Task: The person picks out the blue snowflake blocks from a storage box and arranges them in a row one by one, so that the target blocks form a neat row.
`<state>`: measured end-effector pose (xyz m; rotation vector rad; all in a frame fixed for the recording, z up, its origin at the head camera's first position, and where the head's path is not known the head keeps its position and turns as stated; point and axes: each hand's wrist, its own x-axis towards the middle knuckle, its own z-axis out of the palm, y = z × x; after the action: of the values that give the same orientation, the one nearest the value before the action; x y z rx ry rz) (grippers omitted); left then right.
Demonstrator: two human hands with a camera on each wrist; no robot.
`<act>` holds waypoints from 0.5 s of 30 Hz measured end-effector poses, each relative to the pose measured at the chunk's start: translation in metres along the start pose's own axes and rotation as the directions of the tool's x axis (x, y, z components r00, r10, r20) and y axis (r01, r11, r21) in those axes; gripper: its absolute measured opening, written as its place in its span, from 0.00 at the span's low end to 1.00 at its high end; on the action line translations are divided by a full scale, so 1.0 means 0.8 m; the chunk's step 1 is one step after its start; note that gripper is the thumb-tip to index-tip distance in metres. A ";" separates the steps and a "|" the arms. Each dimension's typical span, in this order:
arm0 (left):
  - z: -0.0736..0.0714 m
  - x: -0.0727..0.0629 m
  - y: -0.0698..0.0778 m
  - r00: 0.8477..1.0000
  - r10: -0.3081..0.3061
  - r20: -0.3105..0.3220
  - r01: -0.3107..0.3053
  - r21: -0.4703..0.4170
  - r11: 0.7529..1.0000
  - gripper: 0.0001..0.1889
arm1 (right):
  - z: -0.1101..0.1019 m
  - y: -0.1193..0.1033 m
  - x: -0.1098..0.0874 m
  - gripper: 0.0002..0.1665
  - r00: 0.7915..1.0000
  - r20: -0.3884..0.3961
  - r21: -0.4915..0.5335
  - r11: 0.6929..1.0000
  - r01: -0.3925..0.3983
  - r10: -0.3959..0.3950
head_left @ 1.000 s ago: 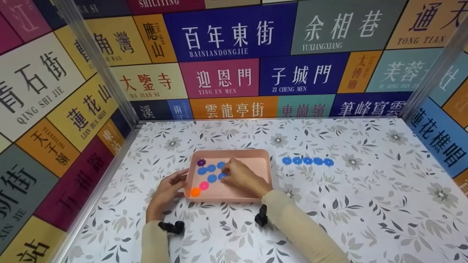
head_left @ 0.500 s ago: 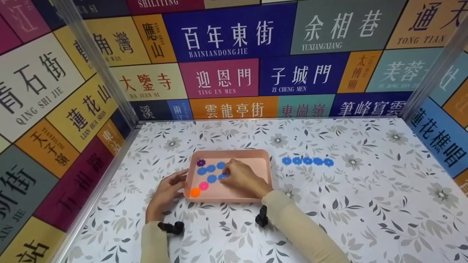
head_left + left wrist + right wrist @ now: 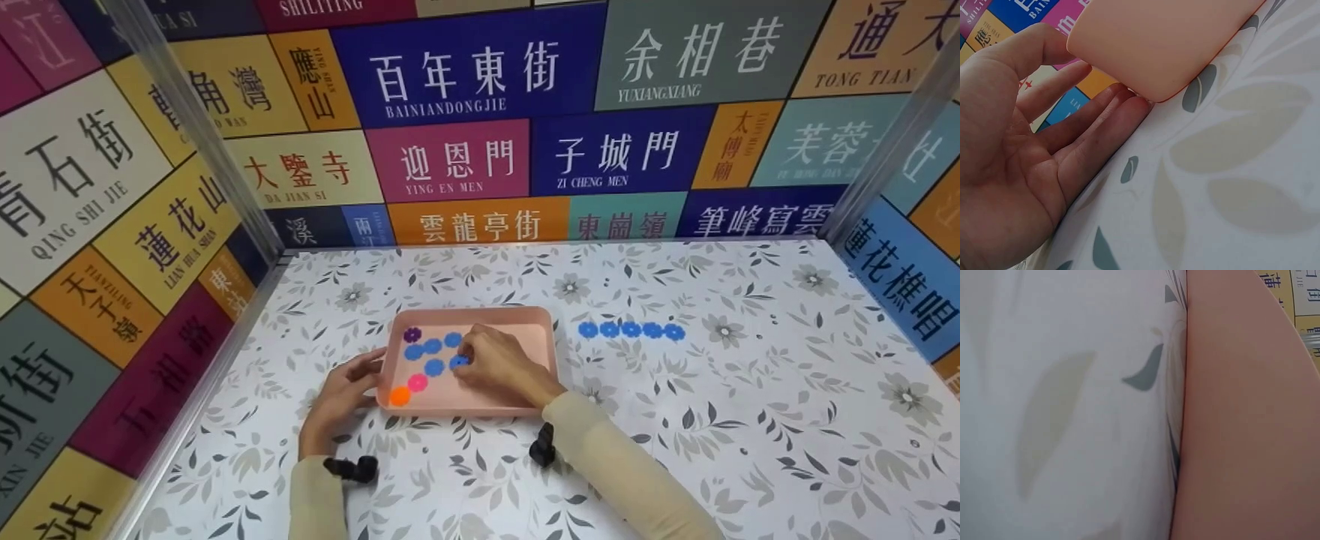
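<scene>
A shallow pink tray (image 3: 525,411) lies on the table with small flower-shaped plastic pieces in it. My right hand (image 3: 499,364) reaches inside, fingertips pinching a blue flower piece (image 3: 460,362); the fingers partly cover it. Left of it are more blue pieces (image 3: 434,367), a purple one (image 3: 412,334), a pink one (image 3: 417,383) and an orange one (image 3: 400,396). At the tray's left side, the loosely bent fingers of my left hand (image 3: 341,394) touch the outer wall. In the left wrist view, these fingers meet the tray's corner (image 3: 1145,50). The right wrist view shows only the tray's wall (image 3: 1252,416) and cloth.
Right of the tray, a row of several blue flower pieces (image 3: 632,330) lies on the leaf-patterned tablecloth (image 3: 750,420). Printed sign panels (image 3: 480,82) wall off the back and both sides.
The right hand has shifted only slightly over the same spot, and more of the blue piece at its fingertips shows. The left hand stays at the tray's side.
</scene>
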<state>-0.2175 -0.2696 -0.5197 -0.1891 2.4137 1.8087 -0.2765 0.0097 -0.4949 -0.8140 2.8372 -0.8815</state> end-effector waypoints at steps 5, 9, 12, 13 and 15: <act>0.001 0.001 0.001 1.000 -0.025 -0.004 0.025 0.000 1.000 0.27 | -0.014 0.000 -0.007 0.21 1.000 -0.007 0.024 0.999 -0.029 0.029; 0.000 0.003 0.000 0.998 -0.067 -0.015 0.067 0.008 0.998 0.27 | -0.028 0.000 -0.012 0.20 0.999 -0.021 0.033 0.998 -0.044 0.045; 0.001 0.003 0.000 0.996 -0.093 -0.010 0.093 0.019 0.995 0.27 | -0.037 0.002 -0.016 0.19 0.998 -0.044 0.044 0.998 -0.050 0.052; 0.001 0.003 0.000 0.995 -0.102 -0.010 0.103 0.020 0.995 0.27 | -0.039 0.002 -0.018 0.19 0.997 -0.053 0.050 0.997 -0.052 0.055; 0.002 0.002 0.000 0.993 -0.116 -0.007 0.116 0.030 0.993 0.27 | -0.044 0.005 -0.021 0.18 0.996 -0.076 0.057 0.997 -0.049 0.054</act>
<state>-0.2194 -0.2684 -0.5205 -0.3253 2.3781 1.7236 -0.2713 0.0393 -0.4692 -0.7121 2.8713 -1.0000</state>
